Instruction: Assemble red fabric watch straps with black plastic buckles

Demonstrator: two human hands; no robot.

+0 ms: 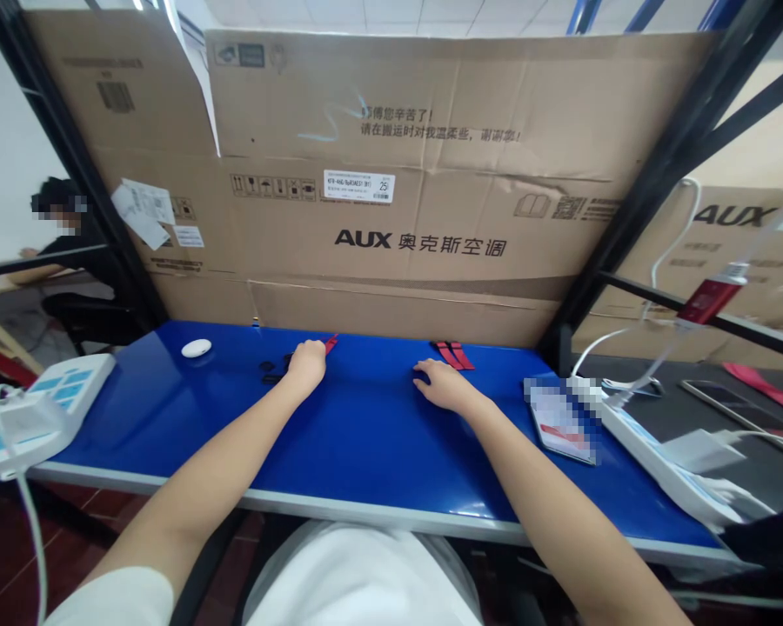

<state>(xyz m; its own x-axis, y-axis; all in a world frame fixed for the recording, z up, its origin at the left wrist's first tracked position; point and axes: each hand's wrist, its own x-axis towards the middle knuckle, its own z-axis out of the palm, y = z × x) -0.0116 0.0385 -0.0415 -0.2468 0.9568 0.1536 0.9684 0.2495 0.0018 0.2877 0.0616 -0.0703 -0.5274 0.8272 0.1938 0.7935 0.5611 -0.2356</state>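
Observation:
On the blue tabletop [365, 435], my left hand [308, 367] is closed, its fingers mostly hidden behind its back. A narrow red strap [331, 342] sticks out past its far right side. Small black pieces [271, 376] lie just left of that hand, some partly covered by it. My right hand [442, 384] rests low over the table with its fingers apart and nothing in them. Just beyond its knuckles lie red straps with black parts [452, 355], side by side and apart from the fingertips.
A cardboard panel [391, 287] walls off the back. A white oval object [197, 349] and a power strip [71, 400] are at left. At right lie a phone [561, 426], another power strip [665, 469] and cables. A person [71, 226] sits beyond the left frame post.

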